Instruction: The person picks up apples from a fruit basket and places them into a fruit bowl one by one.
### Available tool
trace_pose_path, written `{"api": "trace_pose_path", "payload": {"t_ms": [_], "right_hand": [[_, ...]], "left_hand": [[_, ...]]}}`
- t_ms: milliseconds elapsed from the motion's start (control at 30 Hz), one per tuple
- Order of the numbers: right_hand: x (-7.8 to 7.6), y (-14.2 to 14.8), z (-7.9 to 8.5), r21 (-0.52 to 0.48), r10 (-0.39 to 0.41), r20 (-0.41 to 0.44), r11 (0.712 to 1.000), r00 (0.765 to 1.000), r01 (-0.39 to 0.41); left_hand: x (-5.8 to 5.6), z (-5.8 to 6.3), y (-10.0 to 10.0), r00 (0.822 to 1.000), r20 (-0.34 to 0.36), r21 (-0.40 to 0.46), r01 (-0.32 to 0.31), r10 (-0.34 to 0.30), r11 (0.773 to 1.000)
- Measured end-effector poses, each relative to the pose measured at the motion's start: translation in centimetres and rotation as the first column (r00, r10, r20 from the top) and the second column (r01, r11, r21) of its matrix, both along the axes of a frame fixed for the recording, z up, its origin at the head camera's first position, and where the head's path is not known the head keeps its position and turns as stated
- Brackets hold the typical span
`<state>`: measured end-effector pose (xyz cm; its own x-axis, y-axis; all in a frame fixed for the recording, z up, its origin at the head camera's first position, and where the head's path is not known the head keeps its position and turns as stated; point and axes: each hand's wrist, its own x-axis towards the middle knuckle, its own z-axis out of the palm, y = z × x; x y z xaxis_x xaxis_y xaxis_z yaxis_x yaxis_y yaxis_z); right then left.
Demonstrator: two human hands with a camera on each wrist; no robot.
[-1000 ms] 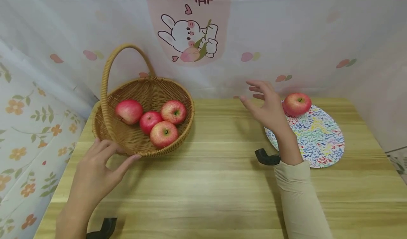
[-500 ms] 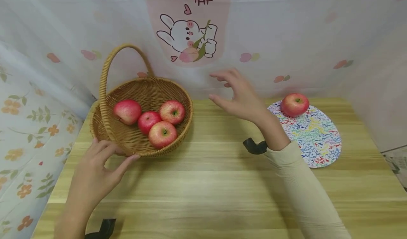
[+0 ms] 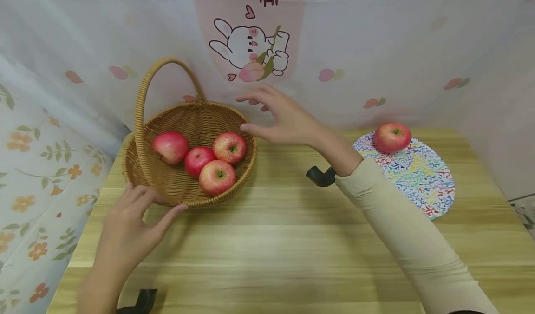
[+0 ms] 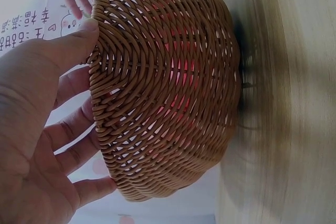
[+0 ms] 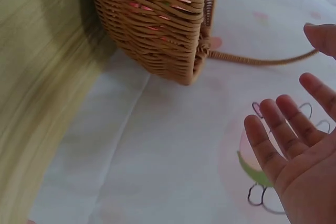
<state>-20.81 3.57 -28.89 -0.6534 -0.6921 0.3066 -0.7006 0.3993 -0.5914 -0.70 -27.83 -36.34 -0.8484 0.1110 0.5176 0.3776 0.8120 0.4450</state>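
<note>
A wicker basket (image 3: 188,123) with a tall arched handle stands at the left of the table, holding several red apples (image 3: 217,178). My left hand (image 3: 131,225) grips its near-left rim; in the left wrist view the thumb lies on the rim and the fingers (image 4: 73,129) reach behind it. My right hand (image 3: 284,116) holds nothing and hovers beside the basket's right rim, thumb and fingers apart. In the right wrist view that palm (image 5: 315,171) faces the camera, away from the weave. Another apple (image 3: 393,137) sits at the back of a round, colourfully patterned plate (image 3: 422,179) at the right.
Under everything is a wood-grain table (image 3: 259,249). A white curtain (image 3: 355,35) printed with a rabbit hangs along the back edge, and flowered cloth (image 3: 37,202) borders the left. Dark curved pieces (image 3: 322,176) stick out by both wrists.
My right hand has moved left, from beside the plate across to the basket's right rim, staying empty. My left hand keeps its hold on the basket, and the apples stay put.
</note>
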Motion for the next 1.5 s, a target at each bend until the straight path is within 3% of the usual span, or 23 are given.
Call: {"api": "trace_pose_path", "payload": {"t_ms": [233,600,867,1133,1500], "right_hand": [[-0.6,-0.9,1.2,0.057,0.065,0.036,0.996,0.997,-0.067],[-2.2,-2.0,2.2,0.215,0.101,-0.068,0.973,0.993,-0.085],[-2.4,-4.9,2.7,0.299,0.148,-0.030,0.945,0.988,-0.133],[-2.4,-8.0,2.9,0.327,0.191,-0.053,0.931,0.980,-0.164],[-2.1,-10.1,2.5,0.432,0.253,-0.100,0.882,0.962,-0.187]], "left_hand": [[-0.2,0.1,0.4,1.000,0.006,0.002,0.008,-0.008,1.000],[-1.1,-0.5,1.3,0.999,0.014,0.017,0.032,-0.032,0.999],[-0.2,-0.5,1.0,1.000,0.001,0.009,0.000,0.000,1.000],[0.3,0.2,0.2,1.000,0.001,-0.002,-0.018,0.018,1.000],[0.6,-0.2,0.9,1.000,0.002,0.020,-0.019,0.019,1.000]]}}
